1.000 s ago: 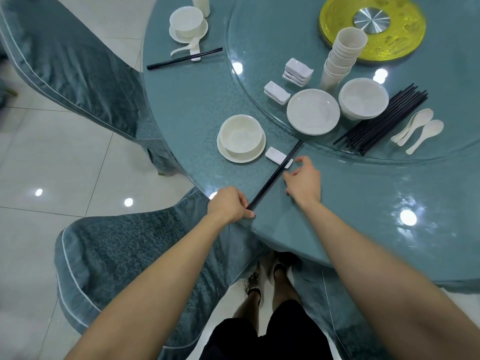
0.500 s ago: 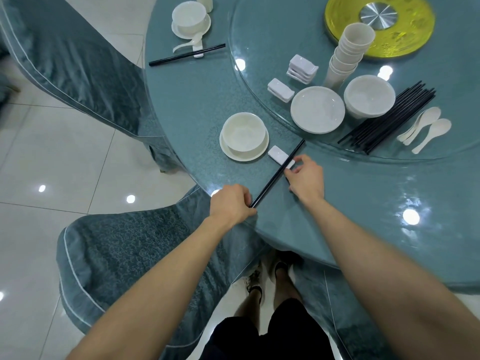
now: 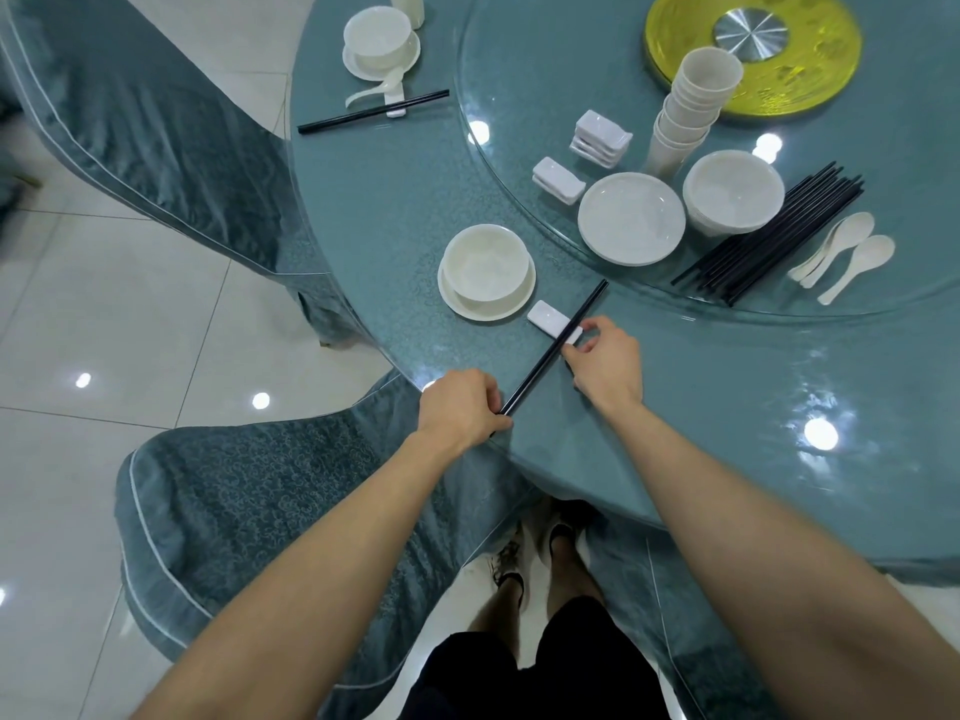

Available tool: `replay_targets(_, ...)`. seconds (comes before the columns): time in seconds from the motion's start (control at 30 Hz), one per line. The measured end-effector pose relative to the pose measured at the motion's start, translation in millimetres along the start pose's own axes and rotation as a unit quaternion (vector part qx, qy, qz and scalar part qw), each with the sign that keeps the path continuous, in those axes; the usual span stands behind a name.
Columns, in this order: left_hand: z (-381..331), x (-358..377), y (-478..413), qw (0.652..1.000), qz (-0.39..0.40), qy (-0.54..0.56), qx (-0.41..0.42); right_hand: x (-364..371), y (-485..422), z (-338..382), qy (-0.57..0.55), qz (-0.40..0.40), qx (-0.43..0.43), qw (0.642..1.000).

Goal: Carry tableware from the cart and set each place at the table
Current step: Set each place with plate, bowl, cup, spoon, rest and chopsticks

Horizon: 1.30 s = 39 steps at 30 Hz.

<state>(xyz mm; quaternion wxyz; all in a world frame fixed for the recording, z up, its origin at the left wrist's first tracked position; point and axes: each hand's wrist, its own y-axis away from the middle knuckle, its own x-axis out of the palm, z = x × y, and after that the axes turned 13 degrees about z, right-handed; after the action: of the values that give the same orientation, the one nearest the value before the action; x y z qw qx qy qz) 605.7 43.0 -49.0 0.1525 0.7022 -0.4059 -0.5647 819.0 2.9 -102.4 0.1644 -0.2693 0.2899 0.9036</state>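
Chopsticks (image 3: 540,363) across rest (image 3: 545,317), tips toward turntable (image 3: 545,70); left hand (image 3: 460,407) pinches near end.

Bare forearms (image 3: 322,553); black shorts (image 3: 519,667); possibly dark-strapped sandals (image 3: 506,561).

The surface (image 3: 395,210) is teal with fine speckling. Black chopsticks (image 3: 550,350) cross a white chopstick rest (image 3: 545,317) beside a cream-white bowl (image 3: 485,262). The chair cover (image 3: 249,491) is teal with a swirling pattern and pale piping. A yellow disc (image 3: 810,90) rings a silver hub (image 3: 749,33).
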Motion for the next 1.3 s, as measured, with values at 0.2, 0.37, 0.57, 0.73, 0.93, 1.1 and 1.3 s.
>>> replay_targets(0.2, -4.4, -1.2, -2.6, 1.0, 0.005, 0.004, 0.0, -2.9, -0.1, 2.0, 0.003, 0.007, 0.009, 1.0)
replay_targets(0.37, -6.9, -2.0, -4.6, 1.0, 0.004, 0.006, 0.005, -6.0, 1.2, 4.5, 0.003, 0.012, 0.013, 1.0)
replay_targets(0.57, -7.7, -2.7, -7.1, 1.0, 0.008, 0.0, 0.001, -9.4, 2.6, 4.5, 0.009, 0.017, 0.013, 1.0)
replay_targets(0.73, -8.4, -4.4, -7.9, 1.0, 0.02, -0.003, 0.0, -14.2, 5.9, 4.6, 0.019, 0.026, 0.012, 0.999)
replay_targets(0.93, -11.8, -15.8, -7.1, 1.0, -0.001, -0.002, -0.002, -25.8, 9.3, 2.8, 0.024, 0.031, 0.039, 0.998)
replay_targets(1.1, -29.4, -41.2, -10.9, 1.0, -0.009, -0.006, 0.004, -45.6, 13.4, 2.3, 0.024, 0.017, 0.051, 0.998)
replay_targets(1.3, -89.9, -63.2, -23.4, 0.996, -0.032, -0.028, 0.077, -99.8, 17.2, -12.4, -0.004, -0.03, 0.071, 0.997)
